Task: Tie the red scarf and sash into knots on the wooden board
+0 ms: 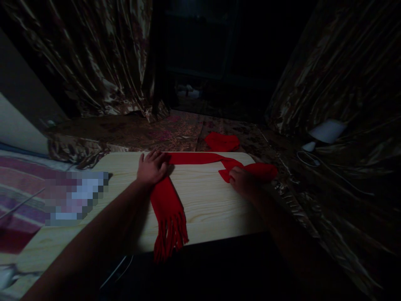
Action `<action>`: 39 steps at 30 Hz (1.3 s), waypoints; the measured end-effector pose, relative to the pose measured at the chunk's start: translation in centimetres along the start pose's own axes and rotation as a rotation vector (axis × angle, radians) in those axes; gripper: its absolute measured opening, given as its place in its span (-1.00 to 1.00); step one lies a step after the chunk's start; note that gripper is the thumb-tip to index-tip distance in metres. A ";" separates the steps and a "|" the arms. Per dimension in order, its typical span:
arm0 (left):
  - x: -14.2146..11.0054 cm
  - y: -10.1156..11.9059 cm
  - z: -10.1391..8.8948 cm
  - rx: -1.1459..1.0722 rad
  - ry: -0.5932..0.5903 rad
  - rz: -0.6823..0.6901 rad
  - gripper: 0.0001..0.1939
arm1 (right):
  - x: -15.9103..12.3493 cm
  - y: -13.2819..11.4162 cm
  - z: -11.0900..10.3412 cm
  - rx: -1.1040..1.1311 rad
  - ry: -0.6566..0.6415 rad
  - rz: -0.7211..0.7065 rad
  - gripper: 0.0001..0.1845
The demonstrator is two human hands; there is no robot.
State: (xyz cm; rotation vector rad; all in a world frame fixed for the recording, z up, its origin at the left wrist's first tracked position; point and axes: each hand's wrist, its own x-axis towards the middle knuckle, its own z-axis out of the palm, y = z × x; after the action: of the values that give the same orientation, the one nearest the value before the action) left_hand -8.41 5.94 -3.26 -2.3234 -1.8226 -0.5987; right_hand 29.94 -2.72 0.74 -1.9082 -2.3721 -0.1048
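A red scarf (167, 196) lies on the pale wooden table (200, 200), bent at a corner near the far edge. Its fringed end hangs over the table's near edge. My left hand (152, 168) rests on the bend with its fingers laid out over the cloth, pressing it down. From there a flat strip runs right along the far edge, then twists and bunches. My right hand (241, 180) is closed around the bunched part near the right edge. Its fingertips are partly hidden in the dim light.
Another red bundle of cloth (222, 142) sits on the patterned fabric beyond the table. A small white lamp (328, 130) with a cord stands at right. A blurred-out item (77, 196) lies on the table's left, beside striped bedding (19, 179). Patterned curtains (115, 54) hang behind.
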 end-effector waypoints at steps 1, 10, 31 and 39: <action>-0.3 0.5 -0.4 -0.018 0.030 0.016 -0.41 | 0.0 -0.4 -0.3 -0.023 0.021 0.026 -0.76; -5.7 8.9 -3.7 -0.460 -0.186 0.149 -0.44 | -0.2 -2.5 -0.9 0.542 0.129 0.164 -0.77; -6.3 15.4 -3.9 -1.424 -0.487 -0.440 0.16 | -2.4 -4.3 0.3 0.999 -0.016 0.416 -0.80; -7.5 17.8 -6.4 -1.798 -0.315 -0.399 0.20 | -2.1 -10.1 0.3 1.944 -0.143 0.270 -0.66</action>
State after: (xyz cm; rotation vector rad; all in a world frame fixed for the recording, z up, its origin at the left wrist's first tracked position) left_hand 5.68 -7.63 2.22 -2.6879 -2.1622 -3.0711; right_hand 20.51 -6.89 0.28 -0.9638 -0.9449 1.6074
